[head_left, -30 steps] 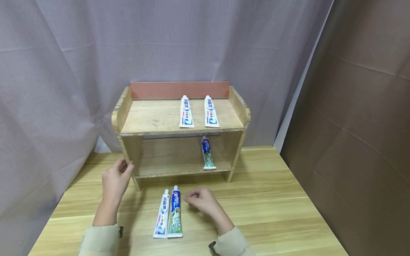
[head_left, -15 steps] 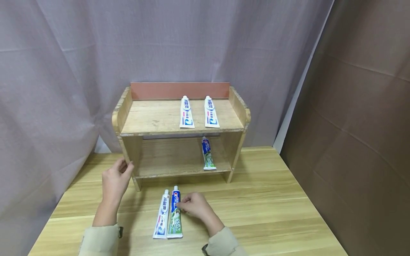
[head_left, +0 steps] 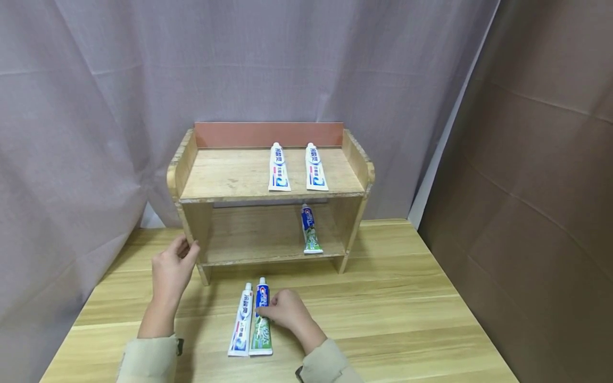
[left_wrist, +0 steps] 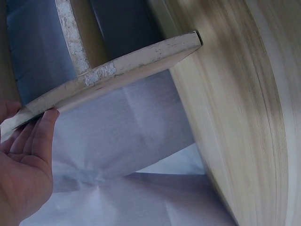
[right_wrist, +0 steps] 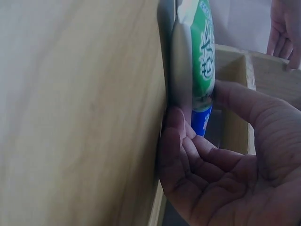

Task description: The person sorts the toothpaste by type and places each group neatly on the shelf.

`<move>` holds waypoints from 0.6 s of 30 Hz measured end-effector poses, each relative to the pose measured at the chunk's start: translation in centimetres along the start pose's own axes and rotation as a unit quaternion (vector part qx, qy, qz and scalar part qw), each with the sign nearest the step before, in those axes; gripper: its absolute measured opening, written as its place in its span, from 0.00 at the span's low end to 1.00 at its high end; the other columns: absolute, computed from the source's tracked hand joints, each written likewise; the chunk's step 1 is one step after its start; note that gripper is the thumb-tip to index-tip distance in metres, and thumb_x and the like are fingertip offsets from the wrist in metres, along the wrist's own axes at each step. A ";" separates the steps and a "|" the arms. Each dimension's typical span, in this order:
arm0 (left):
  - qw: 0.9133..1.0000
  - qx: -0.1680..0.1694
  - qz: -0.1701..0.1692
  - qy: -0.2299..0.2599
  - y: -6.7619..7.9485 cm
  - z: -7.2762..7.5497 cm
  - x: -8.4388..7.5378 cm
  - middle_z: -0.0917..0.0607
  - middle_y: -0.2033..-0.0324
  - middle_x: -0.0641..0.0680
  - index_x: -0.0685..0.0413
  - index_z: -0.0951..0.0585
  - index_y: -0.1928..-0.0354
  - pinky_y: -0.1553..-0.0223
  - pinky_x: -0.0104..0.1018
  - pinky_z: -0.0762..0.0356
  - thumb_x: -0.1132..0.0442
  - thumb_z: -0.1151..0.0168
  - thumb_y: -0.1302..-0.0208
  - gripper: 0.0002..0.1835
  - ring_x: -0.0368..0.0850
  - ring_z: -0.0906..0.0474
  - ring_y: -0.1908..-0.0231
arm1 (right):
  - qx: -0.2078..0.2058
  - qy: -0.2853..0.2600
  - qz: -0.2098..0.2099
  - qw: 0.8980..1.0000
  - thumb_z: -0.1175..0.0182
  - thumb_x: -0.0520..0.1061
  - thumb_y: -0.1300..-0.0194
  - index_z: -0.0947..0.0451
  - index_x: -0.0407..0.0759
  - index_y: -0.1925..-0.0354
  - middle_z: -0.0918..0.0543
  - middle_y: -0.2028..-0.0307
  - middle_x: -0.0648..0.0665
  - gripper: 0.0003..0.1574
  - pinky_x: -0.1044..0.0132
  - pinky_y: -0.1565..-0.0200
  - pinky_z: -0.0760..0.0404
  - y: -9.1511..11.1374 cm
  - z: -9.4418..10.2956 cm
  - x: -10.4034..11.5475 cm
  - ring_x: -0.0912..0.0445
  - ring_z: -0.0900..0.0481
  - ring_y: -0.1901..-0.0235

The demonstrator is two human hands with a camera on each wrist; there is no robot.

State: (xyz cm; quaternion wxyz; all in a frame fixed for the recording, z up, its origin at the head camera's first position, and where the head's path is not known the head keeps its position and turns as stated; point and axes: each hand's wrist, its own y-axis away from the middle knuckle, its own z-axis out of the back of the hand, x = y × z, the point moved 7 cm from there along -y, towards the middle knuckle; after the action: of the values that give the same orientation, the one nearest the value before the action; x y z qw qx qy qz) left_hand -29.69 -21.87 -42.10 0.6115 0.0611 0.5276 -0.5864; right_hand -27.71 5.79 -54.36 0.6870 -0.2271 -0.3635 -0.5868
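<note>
My left hand (head_left: 173, 268) holds the left side panel of a small wooden shelf (head_left: 273, 198), thumb on one face and fingers on the other in the left wrist view. With my right hand (head_left: 289, 311) I pinch a blue-and-green toothpaste tube (head_left: 261, 338) lying on the table; in the right wrist view the thumb is on its printed face and the fingertips (right_wrist: 176, 123) are at its edge, by the tabletop. Close along its left side lies a white toothpaste tube (head_left: 241, 324), caps of both pointing toward the shelf.
Two white toothpaste tubes (head_left: 279, 169) lie side by side on the upper board. Another blue-and-green tube (head_left: 311, 231) rests at the right of the lower board. Grey curtain (head_left: 239, 64) hangs behind the wooden table (head_left: 407, 319), and a brown one (head_left: 527, 186) at the right.
My right hand has moved left from beside the blue-and-green toothpaste tube and taken hold of it. The left hand has stayed on the shelf's side panel.
</note>
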 end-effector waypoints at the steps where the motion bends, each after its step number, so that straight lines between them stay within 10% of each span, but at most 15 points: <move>1: 1.000 0.001 0.002 0.000 0.0 0.0 0.1 0.12 0.59 0.64 0.62 0.15 0.51 0.58 0.46 0.14 0.60 0.37 0.32 0.14 0.59 0.12 0.59 | -0.002 0.002 -0.001 1.000 0.26 0.58 0.46 0.33 0.51 0.90 0.33 0.94 0.58 0.31 0.73 0.88 0.41 0.0 0.0 0.0 0.62 0.39 0.91; 18: 1.000 0.001 0.001 0.003 0.1 0.0 -0.2 0.12 0.60 0.65 0.64 0.15 0.53 0.58 0.48 0.14 0.62 0.38 0.33 0.13 0.60 0.12 0.59 | -0.003 -0.032 0.005 0.999 0.26 0.51 0.48 0.36 0.52 0.90 0.37 0.92 0.58 0.30 0.74 0.87 0.44 -0.1 0.2 -0.4 0.63 0.42 0.90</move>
State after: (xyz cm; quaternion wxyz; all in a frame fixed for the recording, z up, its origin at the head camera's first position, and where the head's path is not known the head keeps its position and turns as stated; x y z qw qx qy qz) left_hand -29.56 -21.73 -41.95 0.6106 0.0633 0.5288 -0.5861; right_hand -27.84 6.16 -54.53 0.6776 -0.2493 -0.3821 -0.5768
